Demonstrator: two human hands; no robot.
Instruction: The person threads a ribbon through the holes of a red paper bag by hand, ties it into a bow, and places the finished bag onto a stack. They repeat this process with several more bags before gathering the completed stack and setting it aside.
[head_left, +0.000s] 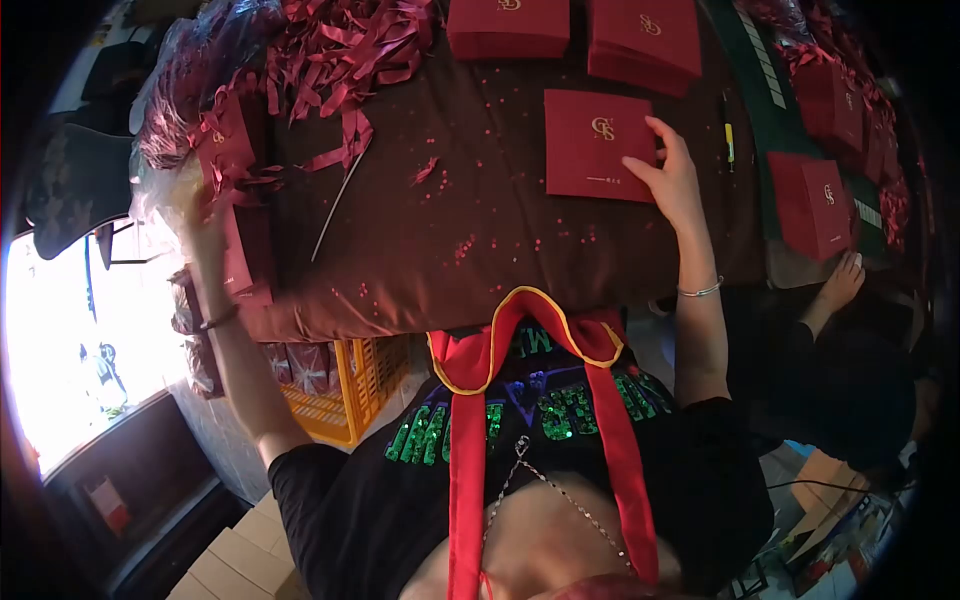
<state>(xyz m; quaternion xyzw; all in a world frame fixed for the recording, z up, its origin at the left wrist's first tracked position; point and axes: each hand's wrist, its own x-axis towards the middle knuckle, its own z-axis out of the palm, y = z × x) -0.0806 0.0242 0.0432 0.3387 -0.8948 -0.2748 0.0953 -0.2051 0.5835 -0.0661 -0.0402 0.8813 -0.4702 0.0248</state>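
On the brown cloth-covered table (450, 230), a flat square dark-red box with a gold monogram (598, 145) is pinned under the right hand (672, 172), whose fingers are spread flat across the box's right edge, with the thumb pointing back toward its near edge; nothing is clasped, only pressed. The right forearm runs straight back to the body, and a thin silver bangle (700, 291) is worn at the wrist.

The left hand (205, 215) is stretched far out to the left table edge, blurred, among a heap of dark-red ribbon strips (340, 50) and a clear plastic bag (165, 150); whether anything is gripped there cannot be told. A dark band (220, 320) is seen on that wrist, and the arm is extended nearly full length.

With attention split so widely, the box could be slid off line under a flat, ungripping palm, or ribbons could be dragged off the table edge by the reaching arm. A thin pale rod (338, 205) lying near the ribbons could be knocked away too.

Further out, more red boxes (645, 40) are stacked at the far side, another person's hand (843, 280) rests at the right near a red box (812, 205), and a yellow plastic crate (350, 385) stands below the table.
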